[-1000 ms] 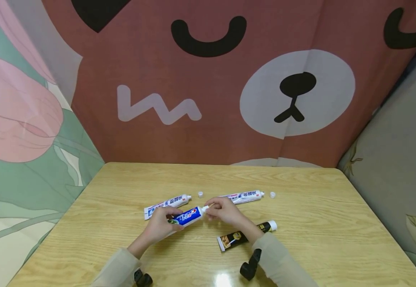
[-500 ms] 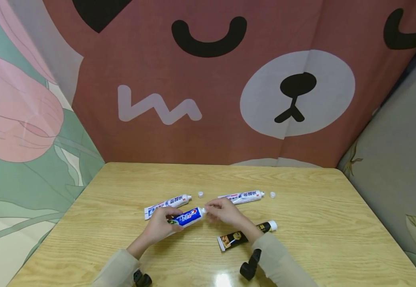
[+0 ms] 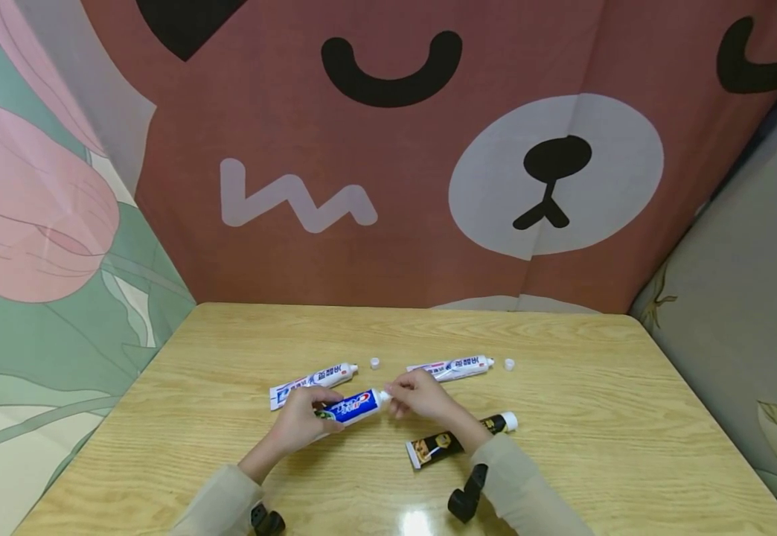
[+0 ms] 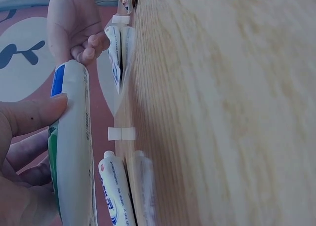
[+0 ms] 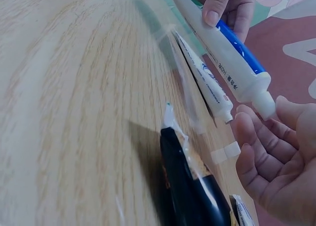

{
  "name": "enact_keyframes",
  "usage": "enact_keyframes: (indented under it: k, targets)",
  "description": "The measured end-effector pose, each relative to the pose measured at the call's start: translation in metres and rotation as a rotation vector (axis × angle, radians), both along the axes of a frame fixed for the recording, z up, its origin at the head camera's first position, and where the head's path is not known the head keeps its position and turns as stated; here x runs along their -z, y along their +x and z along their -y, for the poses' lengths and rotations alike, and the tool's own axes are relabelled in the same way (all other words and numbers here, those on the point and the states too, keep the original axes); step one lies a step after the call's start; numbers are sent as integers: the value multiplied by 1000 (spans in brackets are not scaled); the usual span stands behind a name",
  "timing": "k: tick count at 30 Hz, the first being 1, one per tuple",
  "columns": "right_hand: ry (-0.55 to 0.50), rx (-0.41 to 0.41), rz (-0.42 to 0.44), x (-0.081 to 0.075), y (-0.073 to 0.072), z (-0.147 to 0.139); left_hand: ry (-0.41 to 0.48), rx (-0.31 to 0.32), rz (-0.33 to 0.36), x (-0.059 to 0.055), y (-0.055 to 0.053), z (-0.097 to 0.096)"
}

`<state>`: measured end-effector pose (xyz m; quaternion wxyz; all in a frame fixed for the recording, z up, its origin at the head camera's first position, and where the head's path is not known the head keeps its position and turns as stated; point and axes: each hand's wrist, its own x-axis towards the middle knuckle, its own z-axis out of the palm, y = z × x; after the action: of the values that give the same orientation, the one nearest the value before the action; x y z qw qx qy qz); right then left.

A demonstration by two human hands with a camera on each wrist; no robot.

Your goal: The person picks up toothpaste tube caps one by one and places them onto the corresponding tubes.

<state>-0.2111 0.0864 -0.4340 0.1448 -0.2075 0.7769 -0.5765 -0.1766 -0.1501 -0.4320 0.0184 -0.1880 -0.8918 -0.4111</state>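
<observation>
My left hand (image 3: 303, 422) grips a blue-and-white toothpaste tube (image 3: 356, 406) by its body, thumb on the near side. The tube is tilted, its capped end up and to the right. At that end, the thumb and fingers of my right hand (image 3: 422, 394) pinch the white cap (image 5: 263, 105). In the right wrist view the cap sits at the tube's neck, with my thumb on one side and the fingers curled under it. Behind my left hand lies a white toothpaste tube (image 3: 321, 377); another white tube (image 3: 464, 367) lies behind my right hand.
Two small white caps, a left cap (image 3: 375, 363) and a right cap (image 3: 509, 364), stand near the white tubes' nozzles. A black toothpaste tube (image 3: 443, 446) with a white cap lies partly under my right forearm. The wooden table (image 3: 616, 417) meets a printed cloth behind.
The blue-and-white tube has shifted slightly right over the last half second. My right fingers have shifted a little around the cap; the tubes on the table have stayed put.
</observation>
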Motion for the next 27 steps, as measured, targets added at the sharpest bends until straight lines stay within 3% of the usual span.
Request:
enact_keyframes:
  k: [6,14,20,27]
  targets:
    - [49,18,-42,3,-2,-2,6,-7,-1,0,0,1]
    - [16,-3,-83,12,-7,-3,6,-12,10,-1,0,0]
    - [51,67,-2,8,-3,0,13,-11,19,-4,1,-2]
    - [21,42,-34,-10,8,-1,15,1,-17,-2,3,0]
